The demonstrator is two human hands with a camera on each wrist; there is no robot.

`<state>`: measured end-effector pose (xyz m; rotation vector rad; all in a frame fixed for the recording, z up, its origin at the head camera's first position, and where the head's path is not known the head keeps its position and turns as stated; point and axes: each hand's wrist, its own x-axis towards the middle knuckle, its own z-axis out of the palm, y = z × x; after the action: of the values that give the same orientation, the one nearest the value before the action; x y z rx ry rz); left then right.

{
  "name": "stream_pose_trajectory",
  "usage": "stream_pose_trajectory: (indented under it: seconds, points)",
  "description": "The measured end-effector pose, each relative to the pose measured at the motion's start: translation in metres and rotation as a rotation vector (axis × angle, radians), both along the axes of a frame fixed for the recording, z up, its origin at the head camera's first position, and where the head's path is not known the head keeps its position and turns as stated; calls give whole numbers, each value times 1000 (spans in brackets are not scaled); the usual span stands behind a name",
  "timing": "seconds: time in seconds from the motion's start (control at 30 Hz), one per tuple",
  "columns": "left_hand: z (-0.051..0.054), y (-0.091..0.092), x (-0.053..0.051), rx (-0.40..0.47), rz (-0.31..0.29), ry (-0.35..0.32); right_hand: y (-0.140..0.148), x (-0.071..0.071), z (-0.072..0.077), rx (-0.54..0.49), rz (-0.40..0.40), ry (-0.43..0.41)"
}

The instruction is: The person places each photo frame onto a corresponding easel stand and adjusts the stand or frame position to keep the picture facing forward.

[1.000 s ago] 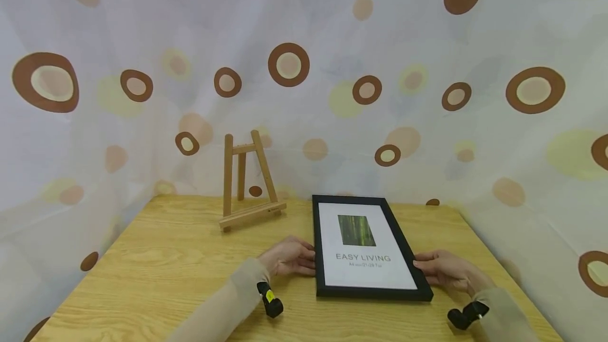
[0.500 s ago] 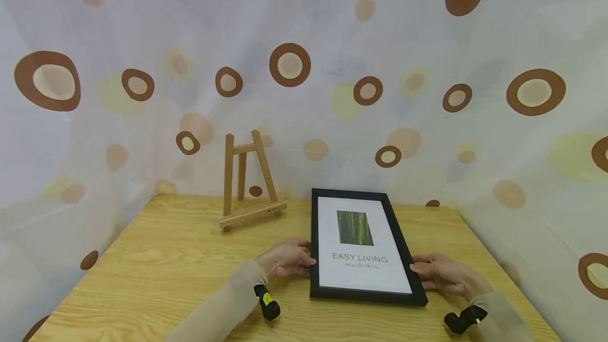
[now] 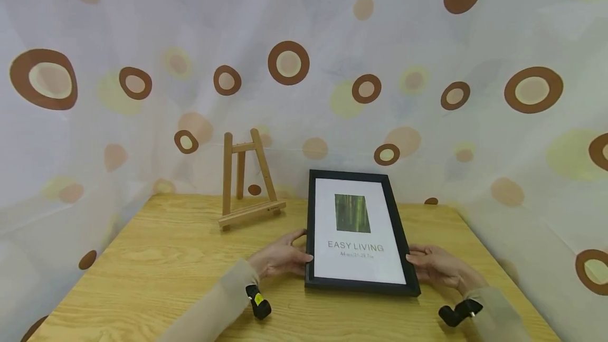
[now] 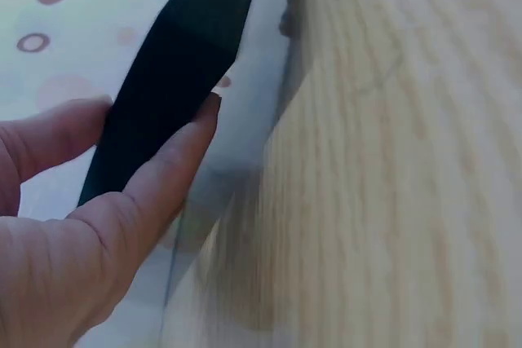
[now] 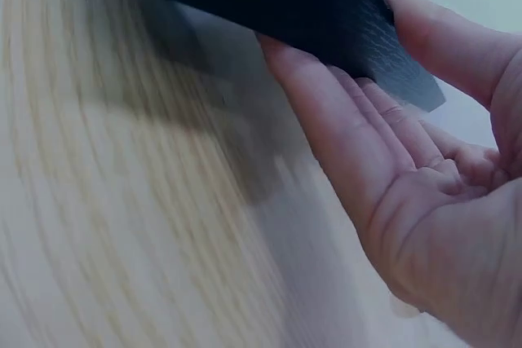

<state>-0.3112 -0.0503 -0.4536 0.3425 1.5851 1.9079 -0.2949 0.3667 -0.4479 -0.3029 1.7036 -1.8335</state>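
A black picture frame (image 3: 361, 282) holds a white sheet that reads EASY LIVING under a small green picture. It is raised off the table and tilts, its far edge higher than the near one. My left hand (image 3: 281, 258) grips the left side, thumb on the front and fingers behind. In the left wrist view, thumb and a finger pinch the frame's dark edge (image 4: 175, 63). On the opposite side my right hand (image 3: 442, 268) holds the frame the same way. The right wrist view has its fingers (image 5: 326, 116) under the frame's edge (image 5: 302, 6) and the thumb on top.
A small wooden easel (image 3: 252, 212) stands at the back, left of the picture frame. The wooden table (image 3: 157, 263) meets a pale curtain (image 3: 328, 25) with brown rings at its back and sides. Both wrists wear black straps with small cameras.
The picture frame has risen from lying nearly flat on the table, its far edge tilting upward. Both hands have moved slightly left along with it. The easel stays put.
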Motion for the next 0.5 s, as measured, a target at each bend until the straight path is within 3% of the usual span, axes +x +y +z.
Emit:
stream_pose_trajectory:
  seconds: [0.17,0.5]
  points:
    - [3,-8,-2,37,-22,36,-6,-5,3,5,-10,58]
    - [1,-24,-3,-11,7,129,-20,-6,2,18,-84,107]
